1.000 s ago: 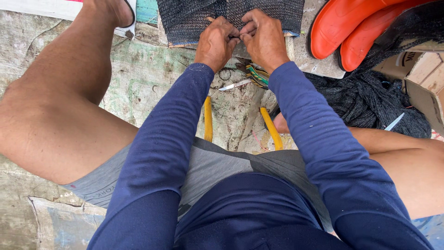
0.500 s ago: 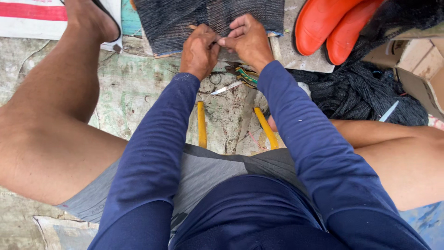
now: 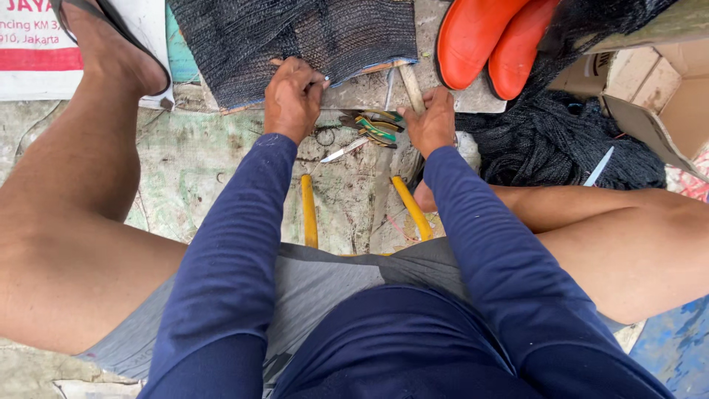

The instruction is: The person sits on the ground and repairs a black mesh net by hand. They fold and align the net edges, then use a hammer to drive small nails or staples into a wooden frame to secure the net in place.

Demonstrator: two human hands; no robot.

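Black mesh cloth (image 3: 295, 37) coarse, matt; orange boots (image 3: 487, 44) glossy rubber.

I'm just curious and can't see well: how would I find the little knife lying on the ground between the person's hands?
Start at the dark mesh sheet spread at the top, whose lower edge the left hand holds. Just below it, between that hand and the right hand, lies the small knife. Unlike the green and yellow handled pliers beside it, it is a thin bare silver blade.

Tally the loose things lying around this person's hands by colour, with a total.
Orange: 2, the rubber boots
Yellow: 2, the long handles
Black: 2, the mesh sheet pinched by the left hand, and the netting heap
Green-striped: 1, the plier handles beside the right hand
Total: 7
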